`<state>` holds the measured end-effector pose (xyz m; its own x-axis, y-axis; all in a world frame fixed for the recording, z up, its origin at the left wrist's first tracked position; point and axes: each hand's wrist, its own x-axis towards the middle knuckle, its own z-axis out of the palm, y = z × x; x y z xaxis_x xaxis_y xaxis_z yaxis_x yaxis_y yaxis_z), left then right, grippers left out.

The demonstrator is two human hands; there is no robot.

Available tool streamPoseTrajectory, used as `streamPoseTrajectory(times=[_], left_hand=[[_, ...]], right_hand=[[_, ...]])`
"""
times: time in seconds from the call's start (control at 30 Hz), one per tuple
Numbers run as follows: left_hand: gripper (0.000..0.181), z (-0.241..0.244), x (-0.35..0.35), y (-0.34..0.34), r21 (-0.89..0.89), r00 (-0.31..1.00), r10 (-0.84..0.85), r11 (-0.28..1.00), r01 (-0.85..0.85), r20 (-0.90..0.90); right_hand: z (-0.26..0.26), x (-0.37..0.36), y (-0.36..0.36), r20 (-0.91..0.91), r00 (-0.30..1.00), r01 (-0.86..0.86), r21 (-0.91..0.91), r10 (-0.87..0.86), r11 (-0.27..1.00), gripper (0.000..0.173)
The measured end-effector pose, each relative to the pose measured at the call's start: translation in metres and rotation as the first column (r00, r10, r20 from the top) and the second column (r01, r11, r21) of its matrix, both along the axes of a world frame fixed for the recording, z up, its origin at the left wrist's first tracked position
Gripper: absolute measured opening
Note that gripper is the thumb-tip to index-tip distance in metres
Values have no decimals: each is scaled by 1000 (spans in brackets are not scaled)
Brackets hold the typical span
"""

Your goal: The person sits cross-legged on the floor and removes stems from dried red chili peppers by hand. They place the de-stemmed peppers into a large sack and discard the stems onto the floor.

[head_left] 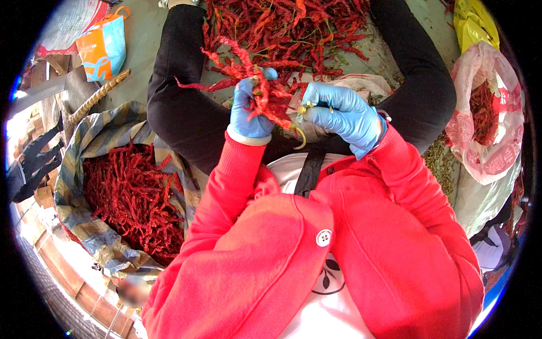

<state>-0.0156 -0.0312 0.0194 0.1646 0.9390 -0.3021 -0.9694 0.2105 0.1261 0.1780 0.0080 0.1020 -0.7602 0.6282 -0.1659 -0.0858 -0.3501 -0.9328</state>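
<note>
My left hand, in a blue disposable glove, is closed around a bunch of dried red chili peppers. The chilies stick out on both sides of the fist, and one with a curved yellow-green stem hangs below it. Just right of the bunch, my right hand, gloved the same way, pinches small yellowish chili stems between thumb and fingertips. Beyond both hands a large heap of red chilies lies on a grey-green sheet, between my black-clad legs.
A striped woven sack full of red chilies stands at the left. At the right are a red-and-white plastic bag with chilies inside, a yellow bag and loose stems. An orange-and-blue bag lies at the upper left.
</note>
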Motion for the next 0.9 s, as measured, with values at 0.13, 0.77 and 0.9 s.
streamPoseTrajectory(times=[0.13, 0.77, 0.9], left_hand=[[28, 0, -13, 2, 61, 998, 38, 998, -36, -45], [9, 8, -30, 2, -241, 920, 166, 935, -261, -354], [16, 74, -90, -34, -39, 709, 307, 903, -427, -635]], right_hand=[[-12, 7, -1, 6, 1000, -28, -203, 30, 979, 25], [6, -15, -16, 70, 958, -282, 94, 277, 955, 19], [6, -16, -22, 313, 949, -88, 130, 43, 988, 16]])
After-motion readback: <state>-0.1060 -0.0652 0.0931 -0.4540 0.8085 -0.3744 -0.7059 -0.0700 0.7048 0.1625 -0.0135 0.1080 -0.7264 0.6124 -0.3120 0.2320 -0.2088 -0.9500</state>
